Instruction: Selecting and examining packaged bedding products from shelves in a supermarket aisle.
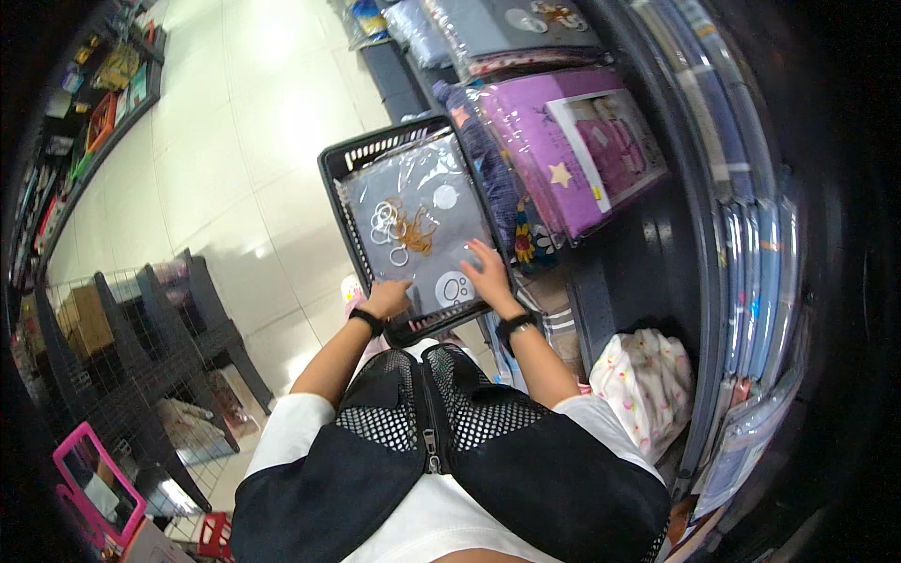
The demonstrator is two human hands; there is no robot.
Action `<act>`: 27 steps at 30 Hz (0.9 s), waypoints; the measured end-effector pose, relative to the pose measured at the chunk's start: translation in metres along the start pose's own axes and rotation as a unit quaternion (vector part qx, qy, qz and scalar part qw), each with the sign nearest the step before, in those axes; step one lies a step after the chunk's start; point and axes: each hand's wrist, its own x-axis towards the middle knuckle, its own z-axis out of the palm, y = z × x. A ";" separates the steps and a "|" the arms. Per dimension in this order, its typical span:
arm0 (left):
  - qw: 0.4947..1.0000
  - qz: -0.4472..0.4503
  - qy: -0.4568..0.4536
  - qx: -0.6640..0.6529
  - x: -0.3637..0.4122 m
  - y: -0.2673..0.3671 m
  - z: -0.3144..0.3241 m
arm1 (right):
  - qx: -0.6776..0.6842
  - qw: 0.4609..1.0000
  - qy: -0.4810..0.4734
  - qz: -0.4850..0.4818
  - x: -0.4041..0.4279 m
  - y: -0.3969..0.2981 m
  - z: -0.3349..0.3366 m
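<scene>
A black plastic basket (331,165) with slotted sides is in front of my body. Inside it lies a flat, clear-wrapped package of grey fabric (359,211), printed with white rings, brown shapes and a pale paw-print circle. My left hand (387,299) is at the package's near left corner, one finger pointing across the wrap; its other fingers are hidden, so its grip is unclear. My right hand (487,273) has its fingers spread over the package's right side, next to the paw print. Whether it presses on the wrap cannot be told.
Right of the basket, a dark shelf (633,274) holds a purple packaged textile (535,134) and a white patterned bundle (644,387). Upright wrapped packages (753,281) line the far right. Tiled floor (232,169) extends left, towards a dark rack (141,338) and a pink-framed mirror (98,485).
</scene>
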 end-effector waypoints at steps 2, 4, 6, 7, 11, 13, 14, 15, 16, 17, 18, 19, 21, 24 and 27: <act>0.991 0.046 0.101 -0.078 -0.024 -0.002 -0.010 | 0.309 0.931 0.133 0.143 -0.013 -0.005 -0.030; 0.973 0.060 0.153 -0.162 -0.042 -0.007 -0.010 | 0.536 0.790 0.236 0.184 -0.024 -0.036 -0.070; 0.958 0.029 0.173 -0.226 -0.063 -0.003 -0.020 | 0.629 0.710 0.284 0.144 -0.024 -0.052 -0.100; 0.950 0.032 0.195 -0.243 -0.069 -0.003 -0.023 | 0.667 0.675 0.286 0.128 -0.022 -0.055 -0.113; 0.951 0.015 0.210 -0.225 -0.076 -0.002 -0.030 | 0.682 0.658 0.191 0.256 0.005 -0.059 -0.137; 0.957 0.023 0.214 -0.196 -0.075 0.004 -0.031 | 0.622 0.661 0.254 0.332 0.016 -0.068 -0.145; 0.960 0.021 0.207 -0.186 -0.075 0.007 -0.031 | 0.617 0.653 0.249 0.362 0.018 -0.066 -0.149; 0.963 0.014 0.202 -0.179 -0.076 0.008 -0.029 | 0.609 0.646 0.239 0.393 0.018 -0.070 -0.152; 0.965 0.017 0.190 -0.177 -0.073 0.007 -0.027 | 0.614 0.643 0.241 0.390 0.014 -0.073 -0.154; 0.967 0.019 0.190 -0.172 -0.073 0.006 -0.025 | 0.593 0.689 0.239 0.341 0.007 -0.076 -0.156; 0.965 0.030 0.181 -0.189 -0.074 0.009 -0.023 | 0.568 0.733 0.236 0.292 0.000 -0.079 -0.158; 0.962 0.041 0.171 -0.207 -0.074 0.012 -0.023 | 0.570 0.730 0.240 0.291 -0.008 -0.076 -0.159; 0.966 0.051 0.164 -0.194 -0.065 0.012 -0.021 | 0.570 0.751 0.284 0.174 -0.031 -0.067 -0.163; 0.916 0.069 0.200 -0.342 -0.052 0.018 -0.024 | 0.704 0.653 0.273 0.061 -0.078 -0.055 -0.152; 0.794 0.083 0.144 -0.584 -0.043 0.057 -0.059 | 0.774 0.567 0.275 0.059 -0.127 -0.051 -0.145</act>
